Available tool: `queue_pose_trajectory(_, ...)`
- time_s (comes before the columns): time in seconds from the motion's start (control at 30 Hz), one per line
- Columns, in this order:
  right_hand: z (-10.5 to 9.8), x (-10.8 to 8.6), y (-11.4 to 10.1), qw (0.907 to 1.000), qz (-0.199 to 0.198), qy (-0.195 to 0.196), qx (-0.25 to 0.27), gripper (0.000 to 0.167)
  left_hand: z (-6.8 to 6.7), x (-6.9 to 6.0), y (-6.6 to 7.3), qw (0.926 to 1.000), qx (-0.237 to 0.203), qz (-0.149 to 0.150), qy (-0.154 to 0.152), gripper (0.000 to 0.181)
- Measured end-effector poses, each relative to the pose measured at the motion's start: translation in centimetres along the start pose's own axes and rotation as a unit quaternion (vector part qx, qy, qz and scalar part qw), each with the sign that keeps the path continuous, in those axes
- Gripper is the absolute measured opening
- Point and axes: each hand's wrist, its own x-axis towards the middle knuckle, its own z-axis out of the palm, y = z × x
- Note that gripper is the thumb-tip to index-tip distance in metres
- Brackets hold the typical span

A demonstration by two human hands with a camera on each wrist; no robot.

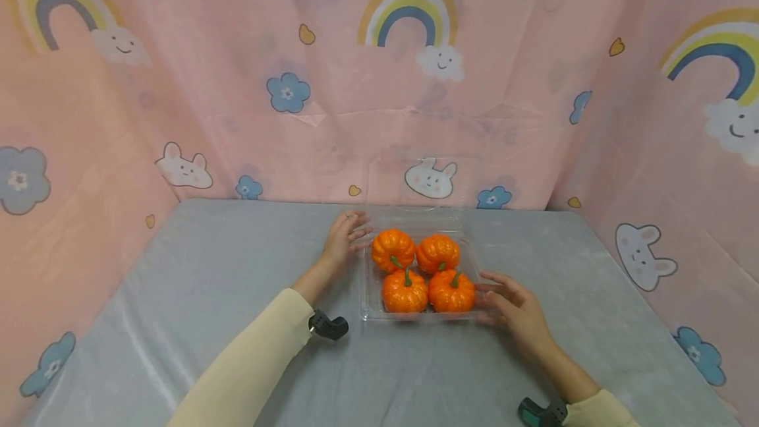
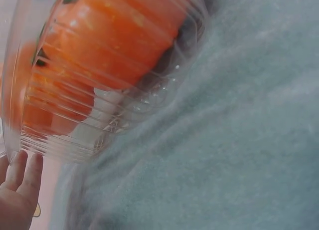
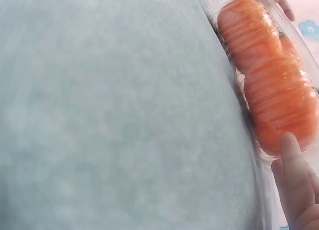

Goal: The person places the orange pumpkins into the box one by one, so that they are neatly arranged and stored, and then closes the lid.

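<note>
A clear plastic clamshell box (image 1: 372, 316) sits on the table with its lid (image 1: 384, 180) raised at the back. Inside it lie several small orange pumpkins with green stems, among them a front-left pumpkin (image 1: 404, 292) and a back-right pumpkin (image 1: 437, 253). My left hand (image 1: 340, 240) is at the box's left side, fingers extended, fingertips at the rim in the left wrist view. On the right, my right hand (image 1: 522, 313) has loosely extended fingers at the ribbed wall, close to the front-right pumpkin (image 1: 452, 291). Neither hand grips anything.
A grey cloth covers the table (image 1: 237, 262). Behind it and along both sides hangs a pink printed curtain (image 1: 332, 143) with rainbows, flowers and rabbits. A dark strap device (image 1: 328, 325) is on the left wrist, and another (image 1: 542, 412) is on the right.
</note>
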Motion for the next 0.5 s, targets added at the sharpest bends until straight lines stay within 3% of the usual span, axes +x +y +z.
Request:
queue_pose_trajectory(0.27,-0.26,0.13,0.01,0.9988,-0.010,-0.014,0.047,0.044,-0.02,-0.23,-0.08,0.9998,-0.015,0.015,-0.001,0.045)
queue_pose_trajectory(0.5,-0.71,0.34,0.24,0.9948,-0.040,-0.049,0.079,0.041,-0.12,-0.40,-0.25,0.9996,-0.011,0.013,0.021,0.041)
